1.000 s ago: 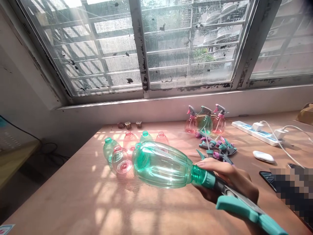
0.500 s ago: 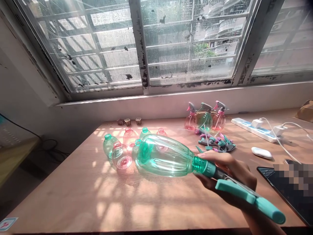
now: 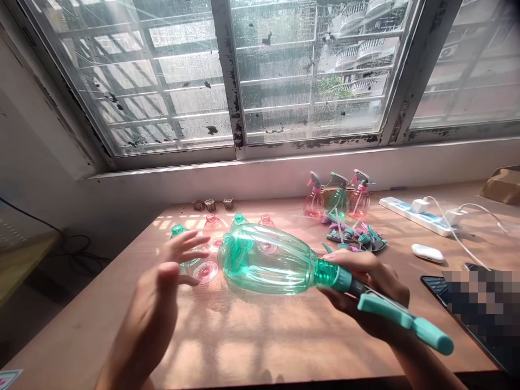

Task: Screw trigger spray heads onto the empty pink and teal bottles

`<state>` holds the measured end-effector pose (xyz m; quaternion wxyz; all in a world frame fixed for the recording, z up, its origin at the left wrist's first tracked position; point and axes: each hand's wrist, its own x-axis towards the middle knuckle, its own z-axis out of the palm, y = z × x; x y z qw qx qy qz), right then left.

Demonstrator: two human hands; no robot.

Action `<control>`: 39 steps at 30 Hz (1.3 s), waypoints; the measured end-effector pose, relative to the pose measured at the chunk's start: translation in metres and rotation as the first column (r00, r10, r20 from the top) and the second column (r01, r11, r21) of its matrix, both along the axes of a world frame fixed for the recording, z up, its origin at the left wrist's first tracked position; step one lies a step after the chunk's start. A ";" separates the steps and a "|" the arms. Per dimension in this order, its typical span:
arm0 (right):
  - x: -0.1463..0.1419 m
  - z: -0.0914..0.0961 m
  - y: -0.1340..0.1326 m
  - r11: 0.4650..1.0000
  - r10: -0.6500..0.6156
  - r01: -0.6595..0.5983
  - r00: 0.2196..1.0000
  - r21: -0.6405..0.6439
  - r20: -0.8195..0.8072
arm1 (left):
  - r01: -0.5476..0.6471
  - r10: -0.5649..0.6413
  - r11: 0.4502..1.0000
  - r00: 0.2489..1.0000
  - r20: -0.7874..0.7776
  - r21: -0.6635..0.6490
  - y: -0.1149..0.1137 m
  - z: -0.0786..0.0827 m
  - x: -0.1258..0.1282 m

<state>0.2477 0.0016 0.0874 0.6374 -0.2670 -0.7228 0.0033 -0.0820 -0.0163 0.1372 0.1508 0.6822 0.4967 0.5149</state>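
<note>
A clear green spray bottle (image 3: 272, 260) lies sideways in the air above the table, its base to the left. My right hand (image 3: 365, 287) is closed around its neck and teal-grey spray head (image 3: 385, 309). The teal trigger points toward the lower right. My left hand (image 3: 158, 292) is raised to the left of the bottle's base, fingers spread, holding nothing and apart from the bottle. Behind my left hand stand several open-necked green and pink bottles, among them a pink bottle (image 3: 211, 225) and a green bottle (image 3: 239, 218); some are partly hidden.
Three assembled spray bottles (image 3: 337, 200) stand by the wall, with a pile of loose spray heads (image 3: 361, 236) before them. A power strip (image 3: 418, 215), a white case (image 3: 428, 253) and a dark tablet (image 3: 459, 314) lie to the right. Small brown cubes (image 3: 209, 205) sit at the back.
My left hand has come into view from the lower left, beside the bottle's base. My right hand keeps its hold on the spray bottle, which has barely moved.
</note>
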 end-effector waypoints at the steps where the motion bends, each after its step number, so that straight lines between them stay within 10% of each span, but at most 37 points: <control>1: 0.000 0.000 0.001 0.999 0.029 -0.029 0.999 0.012 0.021 | 0.045 -0.047 0.998 0.998 -0.034 -0.042 0.011 0.006 0.009; 7: -0.003 -0.003 0.002 0.993 0.114 -0.112 0.990 -0.023 0.081 | 0.146 -0.168 0.983 0.959 -0.227 -0.109 0.022 0.007 0.031; 12: -0.008 -0.002 0.003 0.984 0.082 -0.088 0.996 -0.158 -0.043 | 0.129 -0.093 0.985 0.956 -0.279 0.113 0.024 0.003 0.033; 19: -0.014 -0.005 0.003 0.830 0.267 -0.420 0.876 -0.366 -0.401 | 0.266 -0.153 0.880 0.943 -0.296 0.392 0.019 0.002 0.039; 24: -0.015 0.000 0.002 0.996 0.003 -0.018 0.983 -0.082 -0.186 | 0.267 -0.266 0.932 0.963 -0.038 0.246 0.014 -0.006 0.047; 27: -0.015 0.002 0.004 0.978 -0.083 0.092 0.995 0.187 -0.057 | 0.187 -0.212 0.956 0.973 0.090 0.225 0.014 -0.010 0.054; 31: -0.015 -0.002 0.003 0.991 -0.076 0.089 0.989 0.104 -0.129 | 0.102 -0.137 0.960 0.983 0.120 0.261 0.016 -0.011 0.056; 35: -0.017 -0.004 -0.003 0.957 0.057 -0.146 0.942 -0.251 -0.331 | 0.131 -0.197 0.926 0.968 0.159 0.353 0.015 -0.008 0.058; 39: -0.021 -0.002 -0.003 0.854 0.268 -0.441 0.828 -0.276 -0.492 | 0.205 -0.279 0.869 0.954 0.106 0.450 0.016 -0.005 0.056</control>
